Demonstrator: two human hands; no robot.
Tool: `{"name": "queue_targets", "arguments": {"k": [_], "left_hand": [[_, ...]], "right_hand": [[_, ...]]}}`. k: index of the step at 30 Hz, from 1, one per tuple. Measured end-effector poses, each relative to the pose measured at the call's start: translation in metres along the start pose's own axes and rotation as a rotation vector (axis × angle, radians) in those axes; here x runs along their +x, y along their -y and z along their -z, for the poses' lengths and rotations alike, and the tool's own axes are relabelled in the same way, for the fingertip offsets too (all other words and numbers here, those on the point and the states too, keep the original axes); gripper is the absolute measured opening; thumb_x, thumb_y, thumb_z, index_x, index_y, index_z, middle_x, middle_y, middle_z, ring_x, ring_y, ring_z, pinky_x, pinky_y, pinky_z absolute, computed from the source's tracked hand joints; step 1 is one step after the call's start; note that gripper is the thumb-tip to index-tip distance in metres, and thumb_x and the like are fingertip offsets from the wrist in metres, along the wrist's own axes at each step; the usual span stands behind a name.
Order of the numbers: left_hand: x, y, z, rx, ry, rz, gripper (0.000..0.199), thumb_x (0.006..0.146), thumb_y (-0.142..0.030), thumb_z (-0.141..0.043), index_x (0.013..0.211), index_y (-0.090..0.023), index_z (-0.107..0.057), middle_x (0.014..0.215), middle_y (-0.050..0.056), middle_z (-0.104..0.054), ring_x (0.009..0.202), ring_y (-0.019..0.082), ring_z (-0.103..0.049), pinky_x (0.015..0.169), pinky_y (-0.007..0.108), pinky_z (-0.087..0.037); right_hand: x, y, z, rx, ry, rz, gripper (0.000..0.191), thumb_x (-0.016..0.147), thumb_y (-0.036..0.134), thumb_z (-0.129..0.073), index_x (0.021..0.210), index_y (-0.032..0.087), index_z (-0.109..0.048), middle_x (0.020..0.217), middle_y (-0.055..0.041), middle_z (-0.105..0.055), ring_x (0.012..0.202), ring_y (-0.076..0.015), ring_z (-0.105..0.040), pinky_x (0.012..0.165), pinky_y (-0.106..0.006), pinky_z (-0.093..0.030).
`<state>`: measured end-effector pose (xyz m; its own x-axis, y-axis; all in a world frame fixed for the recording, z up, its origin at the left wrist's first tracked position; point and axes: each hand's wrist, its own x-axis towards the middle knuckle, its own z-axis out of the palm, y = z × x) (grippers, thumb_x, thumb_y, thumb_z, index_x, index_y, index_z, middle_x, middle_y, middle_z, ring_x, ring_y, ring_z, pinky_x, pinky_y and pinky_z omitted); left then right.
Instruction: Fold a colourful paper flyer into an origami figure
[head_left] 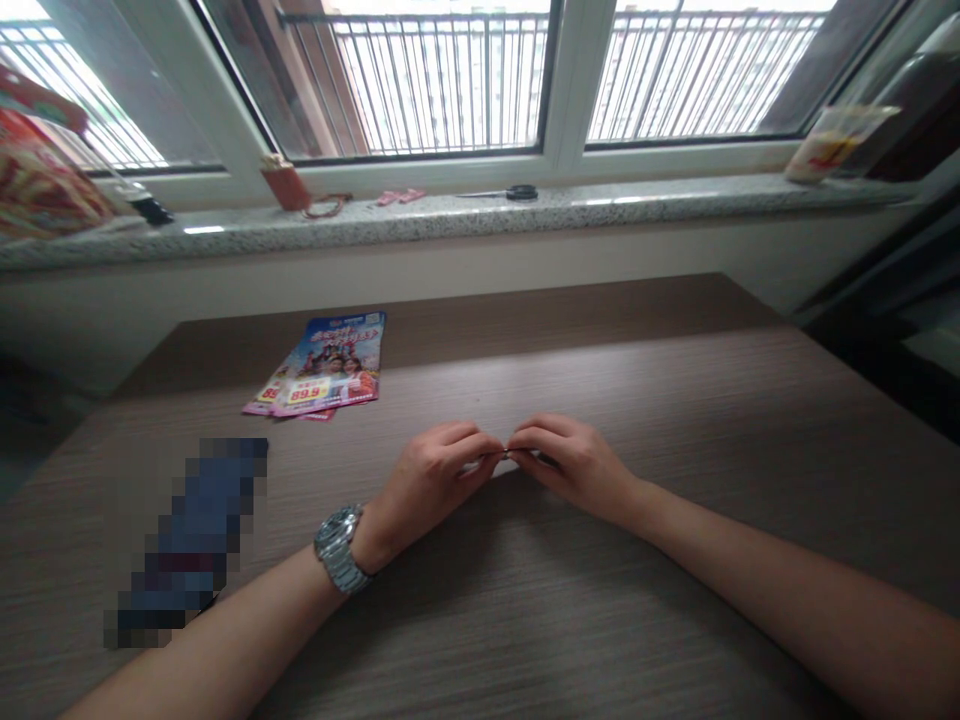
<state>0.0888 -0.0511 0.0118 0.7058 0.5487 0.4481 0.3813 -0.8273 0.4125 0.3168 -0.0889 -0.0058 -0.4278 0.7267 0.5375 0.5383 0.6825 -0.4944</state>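
Note:
My left hand and my right hand meet over the middle of the wooden table. Thumb and forefinger are pinched together on each hand, with the fingertips almost touching. Something tiny and thin, dark with a pale edge, shows between the two pinches; its kind is too small to make out. A silver metal watch circles my left wrist. Nearest to my left hand lie several overlapping printed flyers, blue and pink, flat on the table.
A pixelated dark blue oblong lies at the left, beside my left forearm. Along the stone windowsill are scissors, pink pieces, a reddish-brown container, a red food packet and a plastic cup.

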Motion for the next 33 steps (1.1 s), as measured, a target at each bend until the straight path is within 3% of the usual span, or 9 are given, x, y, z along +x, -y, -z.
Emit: {"name": "queue_targets", "arguments": {"k": [7,11,17,33], "left_hand": [[-0.0005,-0.0005,-0.0006,-0.01,-0.012,0.0,0.014,0.101,-0.021,-0.058,0.094,-0.019,-0.069,0.082,0.001,-0.065,0.074,0.013,-0.059,0.068,0.025,-0.045],[0.0,0.0013,-0.0008,-0.093,-0.055,0.044,0.006,0.098,-0.022,-0.064,0.101,-0.02,-0.069,0.09,0.002,-0.071,0.081,0.014,-0.066,0.073,0.024,-0.051],[0.0004,0.0072,-0.0004,-0.147,-0.108,0.077,0.012,0.095,-0.02,-0.069,0.106,-0.022,-0.072,0.098,0.001,-0.077,0.087,0.014,-0.072,0.081,0.025,-0.056],[-0.0001,0.005,0.0037,-0.083,-0.118,0.039,0.005,0.097,-0.022,-0.067,0.098,-0.02,-0.071,0.088,0.001,-0.077,0.077,0.014,-0.071,0.072,0.023,-0.053]], "right_hand": [[0.0005,0.0032,0.0018,-0.014,0.004,0.01,0.014,0.104,0.023,-0.051,0.104,0.02,-0.065,0.095,-0.0068,-0.068,0.084,-0.0179,-0.062,0.074,-0.03,-0.048],[0.0005,0.0009,0.0021,-0.007,-0.011,-0.012,0.013,0.103,0.023,-0.051,0.103,0.021,-0.065,0.094,-0.0065,-0.068,0.084,-0.0179,-0.062,0.074,-0.03,-0.048],[0.0012,-0.0032,0.0037,0.025,-0.045,-0.034,0.013,0.104,0.022,-0.051,0.103,0.021,-0.064,0.094,-0.007,-0.068,0.084,-0.0174,-0.063,0.074,-0.029,-0.05],[0.0012,-0.0012,0.0049,0.031,-0.047,-0.036,0.012,0.103,0.022,-0.052,0.104,0.022,-0.064,0.094,-0.0066,-0.067,0.084,-0.0171,-0.062,0.074,-0.029,-0.049]]}}
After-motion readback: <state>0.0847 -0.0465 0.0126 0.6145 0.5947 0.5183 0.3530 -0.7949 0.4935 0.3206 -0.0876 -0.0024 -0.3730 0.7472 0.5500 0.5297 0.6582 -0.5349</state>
